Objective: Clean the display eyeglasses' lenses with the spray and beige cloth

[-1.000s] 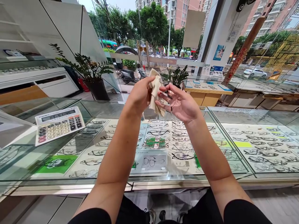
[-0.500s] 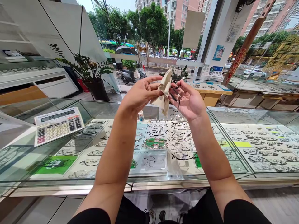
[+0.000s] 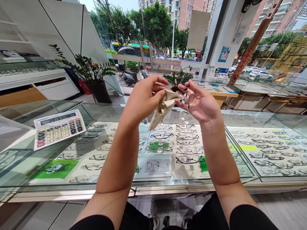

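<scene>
Above the glass counter, my left hand (image 3: 148, 95) pinches a beige cleaning cloth (image 3: 160, 112) between thumb and fingers; the cloth droops below it. My right hand (image 3: 202, 100) is closed on a pair of thin-rimmed eyeglasses (image 3: 186, 95), palm turned toward me. One round lens faces me, and the cloth's right tip reaches the frame beside it. The rest of the glasses is hidden behind the cloth and fingers. Under my hands, a small bottle (image 3: 145, 121) is mostly covered by my left forearm.
A glass display case (image 3: 165, 182) holds many rows of eyeglasses. On its top at left lies a calculator (image 3: 59, 127). A potted plant (image 3: 96, 81) stands beyond it, before the shop window. Another case (image 3: 268, 150) adjoins on the right.
The cloth has swung from upright beside the lens to hanging lower left. My right hand has shifted slightly right with the glasses, widening the gap between my hands.
</scene>
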The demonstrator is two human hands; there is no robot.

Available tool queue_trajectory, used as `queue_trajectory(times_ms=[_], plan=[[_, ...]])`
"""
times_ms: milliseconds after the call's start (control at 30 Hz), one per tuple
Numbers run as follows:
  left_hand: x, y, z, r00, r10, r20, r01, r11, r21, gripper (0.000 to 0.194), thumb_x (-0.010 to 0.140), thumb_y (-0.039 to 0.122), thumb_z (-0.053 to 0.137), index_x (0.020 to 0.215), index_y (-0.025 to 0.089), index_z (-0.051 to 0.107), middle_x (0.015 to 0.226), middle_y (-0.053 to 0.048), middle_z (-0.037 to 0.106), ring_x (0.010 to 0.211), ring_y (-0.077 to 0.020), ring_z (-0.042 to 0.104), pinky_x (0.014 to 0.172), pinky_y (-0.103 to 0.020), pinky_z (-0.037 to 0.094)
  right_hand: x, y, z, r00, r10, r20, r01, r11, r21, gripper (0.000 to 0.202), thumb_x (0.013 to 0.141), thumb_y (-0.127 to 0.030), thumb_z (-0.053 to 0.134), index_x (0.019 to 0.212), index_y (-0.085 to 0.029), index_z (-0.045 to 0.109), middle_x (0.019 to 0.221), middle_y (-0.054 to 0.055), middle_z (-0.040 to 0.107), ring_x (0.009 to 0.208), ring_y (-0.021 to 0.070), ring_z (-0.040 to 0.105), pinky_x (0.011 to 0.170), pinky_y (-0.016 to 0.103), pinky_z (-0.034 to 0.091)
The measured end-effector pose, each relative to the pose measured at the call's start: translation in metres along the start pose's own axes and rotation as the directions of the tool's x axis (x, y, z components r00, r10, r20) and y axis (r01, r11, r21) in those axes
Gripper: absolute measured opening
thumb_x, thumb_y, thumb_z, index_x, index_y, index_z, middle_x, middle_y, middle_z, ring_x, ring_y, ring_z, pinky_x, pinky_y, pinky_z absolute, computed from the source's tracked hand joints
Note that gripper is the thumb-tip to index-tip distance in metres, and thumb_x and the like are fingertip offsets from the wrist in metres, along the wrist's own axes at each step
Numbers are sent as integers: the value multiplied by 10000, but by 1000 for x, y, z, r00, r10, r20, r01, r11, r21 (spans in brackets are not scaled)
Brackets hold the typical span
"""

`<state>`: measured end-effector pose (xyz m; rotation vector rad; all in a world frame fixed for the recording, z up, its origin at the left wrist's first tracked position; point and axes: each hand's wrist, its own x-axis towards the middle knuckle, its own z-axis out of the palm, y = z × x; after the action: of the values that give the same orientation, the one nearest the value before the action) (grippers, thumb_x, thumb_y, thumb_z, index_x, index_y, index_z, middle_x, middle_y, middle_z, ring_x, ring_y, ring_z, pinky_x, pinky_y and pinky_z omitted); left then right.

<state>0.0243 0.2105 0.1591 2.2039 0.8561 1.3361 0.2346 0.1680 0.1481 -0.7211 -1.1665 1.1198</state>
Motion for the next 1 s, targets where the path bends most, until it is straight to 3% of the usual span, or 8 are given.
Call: queue_trajectory(times_ms=[200,400,633,800,1000], plan=[[-5,12,-5,992,101,-77,-87,984,158,205,954,193,610,1128,216,717,1154,-61,807,1093,-240,755,1005,-372,592,4,5,2,998,56,-6,-55,998,23,437,790,-626,928,938,-281,703,1142,43,776,1186,260,709,1008,513,679],[-2,5,-9,992,119,-47,-118,992,36,186,969,229,611,1134,229,697,1205,-72,786,1154,-246,744,1042,-380,604,10,8,-4,996,81,-22,-81,997,3,438,745,-602,968,906,-278,720,1131,43,800,1161,250,733,1008,453,668],[-2,11,-17,997,61,-44,-64,995,-72,156,928,277,691,1082,257,709,1181,-57,781,1157,-264,738,1065,-410,603,16,17,-4,984,146,100,-151,988,39,422,713,-543,1001,879,-258,737,1095,18,810,956,181,754,972,392,663],[-2,6,-27,997,44,-58,-51,991,-124,135,941,280,700,1071,245,717,1185,-40,788,1143,-250,732,1072,-426,572,19,15,-11,998,45,47,-45,999,-14,381,750,-534,982,863,-260,743,1010,13,794,868,158,737,956,386,654],[-3,-6,-40,998,-58,-7,59,994,90,202,894,449,775,1017,291,803,948,-40,767,949,-297,675,868,-453,529,10,-2,-15,985,-142,-101,129,984,-124,306,812,-511,928,846,-281,729,977,24,772,1054,206,744,964,375,643]])
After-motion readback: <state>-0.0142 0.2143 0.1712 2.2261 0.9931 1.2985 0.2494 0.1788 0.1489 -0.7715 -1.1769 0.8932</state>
